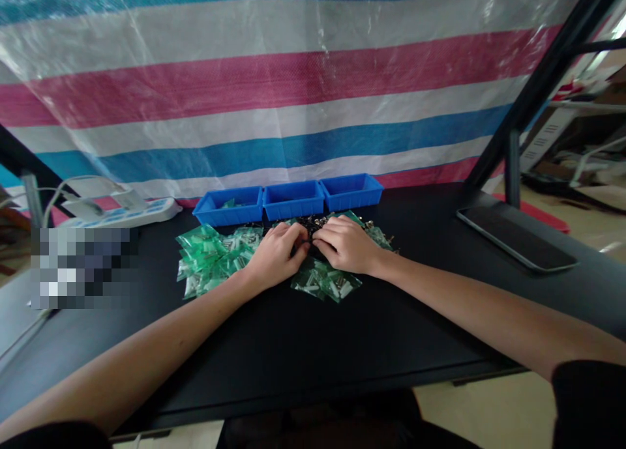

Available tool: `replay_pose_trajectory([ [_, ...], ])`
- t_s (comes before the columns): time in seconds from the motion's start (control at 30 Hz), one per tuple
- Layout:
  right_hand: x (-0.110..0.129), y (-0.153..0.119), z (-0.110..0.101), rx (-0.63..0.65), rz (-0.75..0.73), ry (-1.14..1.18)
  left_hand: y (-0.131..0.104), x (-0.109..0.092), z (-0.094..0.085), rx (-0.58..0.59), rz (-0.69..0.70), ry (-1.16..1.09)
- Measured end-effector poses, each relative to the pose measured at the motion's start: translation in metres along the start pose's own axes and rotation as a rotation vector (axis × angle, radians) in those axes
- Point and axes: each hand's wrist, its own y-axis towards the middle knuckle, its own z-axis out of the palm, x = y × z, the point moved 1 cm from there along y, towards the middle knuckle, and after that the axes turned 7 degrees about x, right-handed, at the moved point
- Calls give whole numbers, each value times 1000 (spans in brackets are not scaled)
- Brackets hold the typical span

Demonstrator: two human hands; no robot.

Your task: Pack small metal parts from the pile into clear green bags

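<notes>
My left hand and my right hand are close together over the black table, fingers curled and fingertips almost meeting. Whatever they pinch is too small or hidden to name. Just beyond the fingertips lies a heap of small dark and shiny parts, partly covered by my hands. To the left of my left hand is a pile of small green-tinted clear plastic bags with whitish pieces inside. Several more such bags lie below my right hand, nearer to me.
Behind the hands stand three blue bins in a row: a left one with a little green plastic in it, a middle one and a right one. A phone lies at right. A power strip with plugs sits at left.
</notes>
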Motion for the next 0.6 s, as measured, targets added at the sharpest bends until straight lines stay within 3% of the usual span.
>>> replay_pose_trajectory([
  [0.6, -1, 0, 2, -31, 30, 47, 0, 0, -4, -37, -14, -189],
])
